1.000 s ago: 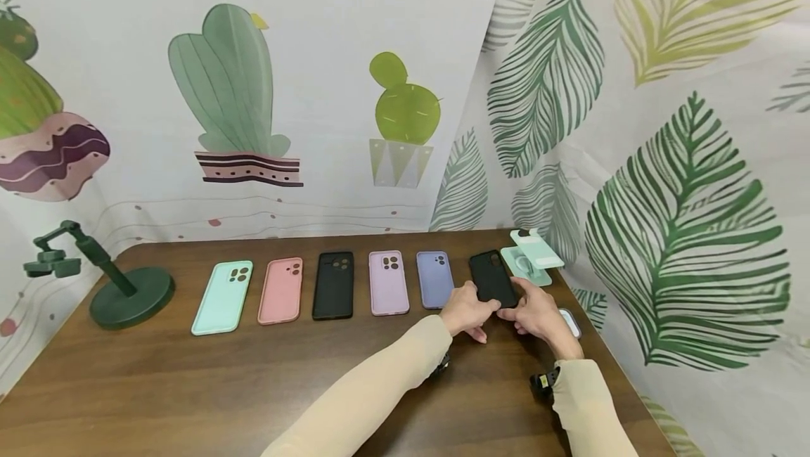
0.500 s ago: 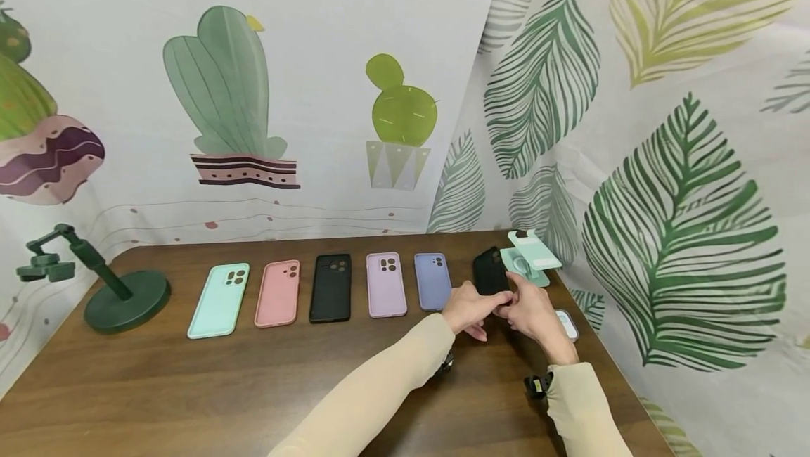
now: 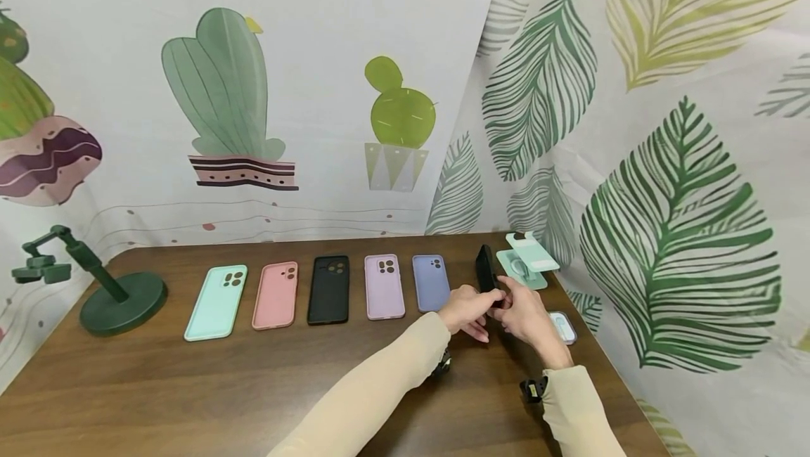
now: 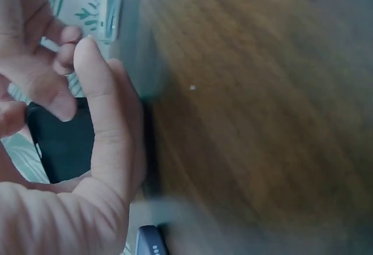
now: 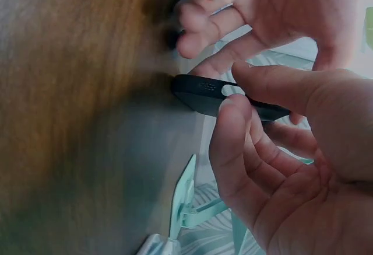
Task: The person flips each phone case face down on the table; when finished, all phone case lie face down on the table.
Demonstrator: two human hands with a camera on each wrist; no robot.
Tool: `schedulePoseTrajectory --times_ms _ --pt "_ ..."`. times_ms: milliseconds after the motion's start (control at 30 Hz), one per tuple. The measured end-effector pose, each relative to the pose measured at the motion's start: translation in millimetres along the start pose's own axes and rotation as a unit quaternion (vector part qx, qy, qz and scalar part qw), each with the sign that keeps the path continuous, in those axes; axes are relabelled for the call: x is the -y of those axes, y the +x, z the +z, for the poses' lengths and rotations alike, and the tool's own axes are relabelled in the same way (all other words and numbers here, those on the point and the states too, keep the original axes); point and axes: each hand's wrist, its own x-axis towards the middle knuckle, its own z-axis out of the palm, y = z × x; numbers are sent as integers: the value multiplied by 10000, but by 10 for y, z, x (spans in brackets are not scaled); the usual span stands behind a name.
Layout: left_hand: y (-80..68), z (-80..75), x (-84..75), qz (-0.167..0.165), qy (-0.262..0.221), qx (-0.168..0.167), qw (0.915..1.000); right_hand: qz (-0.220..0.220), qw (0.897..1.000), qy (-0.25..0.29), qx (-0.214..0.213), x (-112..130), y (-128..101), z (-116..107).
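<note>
Between both hands, a black phone case (image 3: 485, 267) stands turned edge-on at the right of the table. My left hand (image 3: 467, 311) grips its near end, with the thumb along the case. From the other side my right hand (image 3: 522, 311) pinches the same end. In the right wrist view the case's narrow edge (image 5: 201, 87) shows small holes and a pale cutout between the right thumb and index finger. The left wrist view shows the case's dark broad face (image 4: 63, 147), partly covered by fingers of both hands.
Left of the hands lie blue (image 3: 432, 282), lilac (image 3: 383, 292), black (image 3: 328, 295), pink (image 3: 275, 299) and mint (image 3: 215, 306) phone cases in a row. A mint folding stand (image 3: 534, 256) and a pale rounded piece (image 3: 562, 328) sit at right. A green stand (image 3: 123, 302) is far left.
The black case has turned in the hands from its broad face showing to its edge. Both hands stay at its near end; the right fingers have shifted slightly.
</note>
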Motion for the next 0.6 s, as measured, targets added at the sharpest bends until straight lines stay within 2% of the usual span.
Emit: schedulePoseTrajectory --times_ms 100,200,367,600 --pt "17 -58 13 97 -182 98 9997 137 9997 128 181 -14 21 21" --pt "42 -118 11 363 -257 98 9990 258 9987 231 373 -60 47 40" --pt "61 -194 -20 822 -88 61 9966 346 9962 481 631 -184 96 93" --pt "48 -224 -31 1008 47 27 9949 343 9921 854 857 -279 166 127"
